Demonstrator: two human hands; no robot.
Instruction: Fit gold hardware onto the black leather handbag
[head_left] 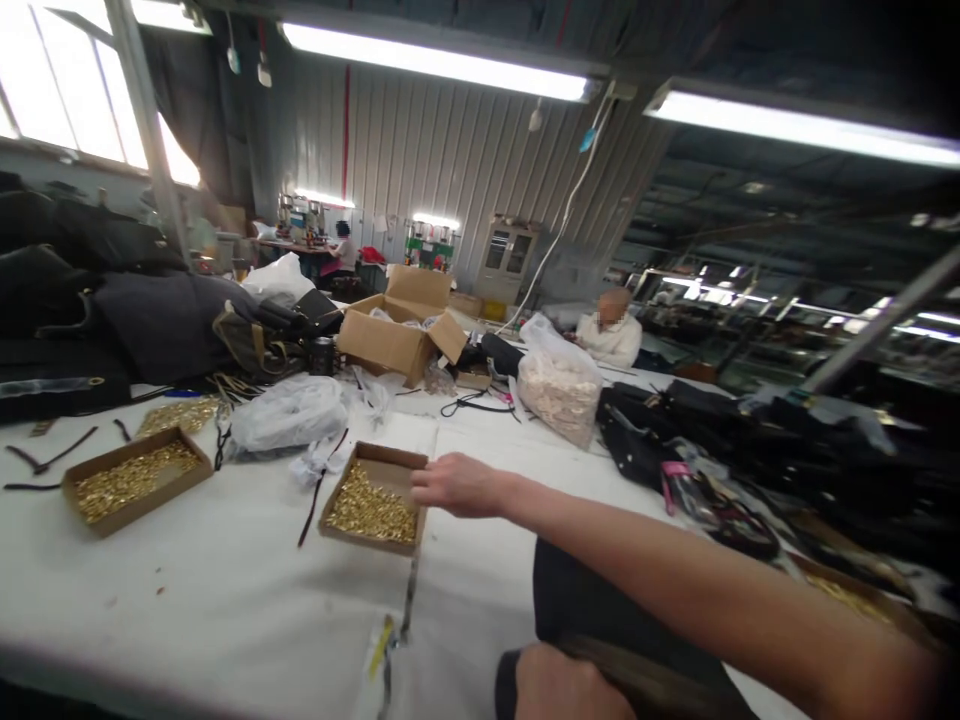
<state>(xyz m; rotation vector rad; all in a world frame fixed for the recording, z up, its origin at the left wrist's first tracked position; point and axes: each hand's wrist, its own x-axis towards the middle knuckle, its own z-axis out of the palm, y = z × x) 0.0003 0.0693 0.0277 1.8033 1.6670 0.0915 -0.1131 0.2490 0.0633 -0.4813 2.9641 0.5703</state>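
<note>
My right hand (457, 485) reaches far out over the white table (187, 600), fingers stretched flat against the right rim of a small cardboard tray (379, 460) filled with gold metal fittings. Nothing shows in that hand. My left hand (566, 685) sits at the bottom edge, closed on a black leather piece (585, 600) with a brown strap (652, 685) lying beside it. A thin strap with a yellow tag (394, 625) lies on the table between the tray and my left hand.
A second tray of gold fittings (135, 480) lies at the left. Plastic bags (289, 410), an open carton (390, 335) and a bag of pale parts (559, 385) stand behind. Black bags (750, 440) pile up at right. A seated person (611, 330) works beyond the table.
</note>
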